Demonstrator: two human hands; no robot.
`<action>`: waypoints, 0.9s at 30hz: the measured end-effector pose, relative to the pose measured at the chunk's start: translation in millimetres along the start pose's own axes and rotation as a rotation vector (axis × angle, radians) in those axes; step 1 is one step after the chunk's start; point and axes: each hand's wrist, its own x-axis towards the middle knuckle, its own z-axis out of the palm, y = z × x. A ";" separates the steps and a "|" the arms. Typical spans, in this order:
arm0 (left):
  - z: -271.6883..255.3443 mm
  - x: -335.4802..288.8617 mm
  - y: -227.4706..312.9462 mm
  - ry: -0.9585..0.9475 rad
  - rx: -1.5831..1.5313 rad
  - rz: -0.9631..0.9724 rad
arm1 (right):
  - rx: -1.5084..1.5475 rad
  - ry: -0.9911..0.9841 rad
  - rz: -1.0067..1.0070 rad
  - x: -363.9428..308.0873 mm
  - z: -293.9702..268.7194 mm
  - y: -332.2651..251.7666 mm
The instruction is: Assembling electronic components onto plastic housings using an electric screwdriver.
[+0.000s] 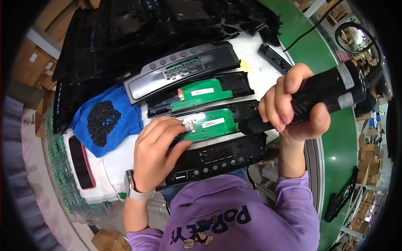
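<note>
So, biggest first: heap of black plastic mouldings [167, 25] along the far side, set back probably for working room up close. White covering [111, 167] under the nearer parts, maybe against scratches. Then long panels in a row: silver-faced panel [142, 81] farthest; next, upper housing [217, 94]; then worked-on housing [222, 121], lying between upper housing and dark button panel [247, 150], the nearest to the torso. Both housings green board up, likely for access from above. Blue cloth [127, 100] off to the left, apparently serving as a tray. Black power driver [324, 94] in the right hand [284, 104] — fingers and thumb wrapped round the barrel, nose aimed left at the right end of worked-on housing; actual contact impossible to tell. Left hand [157, 142] over the left end of the same housing — fingers bent and close together, thumb apart, presumably for steadying; cannot tell about anything pinched under the fingertips. Red-edged phone [81, 163] flat at the left, out of the way. Last, small black bits [102, 121] piled on the cloth, likely for easy picking; too tiny to identify.
</note>
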 end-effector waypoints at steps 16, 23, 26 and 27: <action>7.6 1.1 -0.1 -0.122 0.091 0.020 | -0.154 0.058 -0.011 -13.5 -6.7 1.0; 14.4 -6.0 -6.9 -0.091 0.133 0.051 | -0.133 0.056 0.002 -20.7 -3.1 1.5; 17.3 -11.3 -11.1 -0.066 0.129 0.064 | -0.092 -0.234 -0.005 -16.4 -16.7 8.0; 19.1 -13.9 -12.7 -0.045 0.117 0.082 | -0.107 -0.306 -0.015 -12.9 -17.5 10.6</action>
